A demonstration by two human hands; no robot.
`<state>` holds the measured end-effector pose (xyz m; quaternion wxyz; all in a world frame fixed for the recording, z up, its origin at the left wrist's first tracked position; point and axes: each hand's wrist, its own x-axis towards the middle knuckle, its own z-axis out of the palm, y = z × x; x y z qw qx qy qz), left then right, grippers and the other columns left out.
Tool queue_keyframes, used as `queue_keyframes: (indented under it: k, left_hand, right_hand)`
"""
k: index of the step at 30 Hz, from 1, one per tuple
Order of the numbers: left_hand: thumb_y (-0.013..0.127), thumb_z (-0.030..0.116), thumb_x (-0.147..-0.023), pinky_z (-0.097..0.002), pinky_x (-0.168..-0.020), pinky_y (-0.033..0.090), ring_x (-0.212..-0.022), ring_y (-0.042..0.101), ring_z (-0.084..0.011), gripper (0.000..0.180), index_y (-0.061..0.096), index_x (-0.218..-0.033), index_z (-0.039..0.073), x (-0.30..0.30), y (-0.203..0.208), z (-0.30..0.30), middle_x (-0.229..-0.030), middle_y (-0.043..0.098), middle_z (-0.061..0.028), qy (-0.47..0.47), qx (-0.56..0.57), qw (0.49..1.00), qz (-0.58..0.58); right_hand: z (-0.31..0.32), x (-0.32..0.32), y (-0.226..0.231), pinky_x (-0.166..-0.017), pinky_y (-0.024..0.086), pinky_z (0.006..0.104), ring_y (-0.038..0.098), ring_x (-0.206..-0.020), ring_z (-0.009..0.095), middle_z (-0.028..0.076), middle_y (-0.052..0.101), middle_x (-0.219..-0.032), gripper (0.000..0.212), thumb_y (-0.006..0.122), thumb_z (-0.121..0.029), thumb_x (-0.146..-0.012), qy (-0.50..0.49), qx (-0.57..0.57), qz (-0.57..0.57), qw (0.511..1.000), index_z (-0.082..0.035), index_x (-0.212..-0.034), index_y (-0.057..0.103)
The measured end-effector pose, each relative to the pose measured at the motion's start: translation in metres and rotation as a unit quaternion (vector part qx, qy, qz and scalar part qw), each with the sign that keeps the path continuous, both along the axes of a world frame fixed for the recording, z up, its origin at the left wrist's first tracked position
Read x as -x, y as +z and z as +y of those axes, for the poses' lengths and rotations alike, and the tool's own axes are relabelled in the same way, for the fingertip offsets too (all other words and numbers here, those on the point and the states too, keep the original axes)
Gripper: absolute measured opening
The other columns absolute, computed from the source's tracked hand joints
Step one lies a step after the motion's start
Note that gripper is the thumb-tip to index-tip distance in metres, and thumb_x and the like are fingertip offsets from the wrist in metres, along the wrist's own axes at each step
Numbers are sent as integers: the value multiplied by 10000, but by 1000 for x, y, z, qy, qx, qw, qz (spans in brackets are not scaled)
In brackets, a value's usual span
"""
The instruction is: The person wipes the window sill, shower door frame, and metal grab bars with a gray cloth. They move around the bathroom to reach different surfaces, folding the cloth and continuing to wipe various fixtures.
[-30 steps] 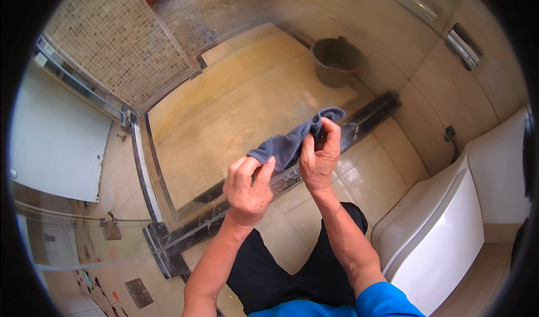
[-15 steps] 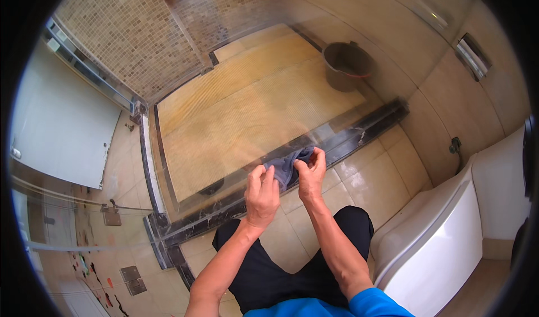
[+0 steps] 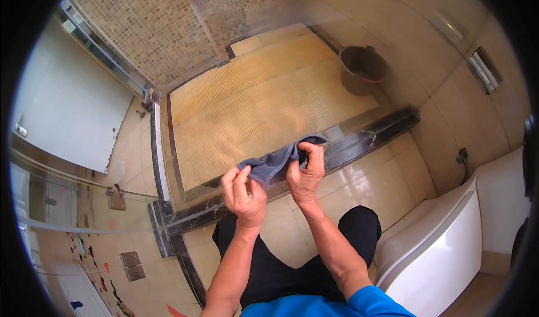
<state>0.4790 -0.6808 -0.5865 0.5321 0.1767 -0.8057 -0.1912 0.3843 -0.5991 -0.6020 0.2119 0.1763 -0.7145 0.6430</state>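
Observation:
Between my two hands a dark grey-blue cloth [image 3: 273, 162] is stretched, bunched and creased. My left hand [image 3: 245, 196] pinches its left end between thumb and fingers. Near the other end, my right hand [image 3: 306, 174] grips it with curled fingers, and a fold of cloth sticks out past the fingertips. The cloth is held in the air in front of a glass panel, above the black stone sill [image 3: 359, 140] of the shower area. Parts of its lower folds are hidden behind my hands.
Behind the glass lies a ribbed yellowish shower floor [image 3: 252, 104] with a dark bucket [image 3: 362, 73] at its far right. A white toilet [image 3: 432, 249] stands close on my right. At left are a white door [image 3: 73, 98] and a glass panel with metal hinges [image 3: 132, 265].
My left hand has moved left, away from the right, so the cloth is spread wider and shows more of its length. The view has shifted slightly.

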Motion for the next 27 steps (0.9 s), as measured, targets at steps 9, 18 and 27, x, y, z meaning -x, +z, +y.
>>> queue_keyframes:
  k: [9,18,27]
  left_hand:
    - [589,-7,-925,-243,-581,538,-726,648,-144,105,551,-1017,-40,-20,-3,-3,-895,645,-126,-23,-466,884,32]
    - [651,41,-785,-423,-987,389,-1160,463,-345,409,568,-1165,-85,-6,28,19,-1284,399,-218,-53,-31,998,-33]
    - [760,73,-758,-446,-898,449,-1103,474,-367,626,468,-1306,-11,-5,-74,26,-1225,377,-210,13,-107,990,-95]
  right_hand:
    - [0,-5,-3,-638,477,324,583,-653,189,86,614,-756,108,625,-22,-819,15,46,-164,985,-29,-921,590]
    - [-14,-12,43,-682,473,283,568,-774,206,100,550,-905,295,581,103,-747,74,140,-23,987,-14,-1018,580]
    - [-16,-20,-34,-717,479,247,572,-797,87,29,607,-885,121,563,28,-873,86,227,-242,939,-11,-988,555]
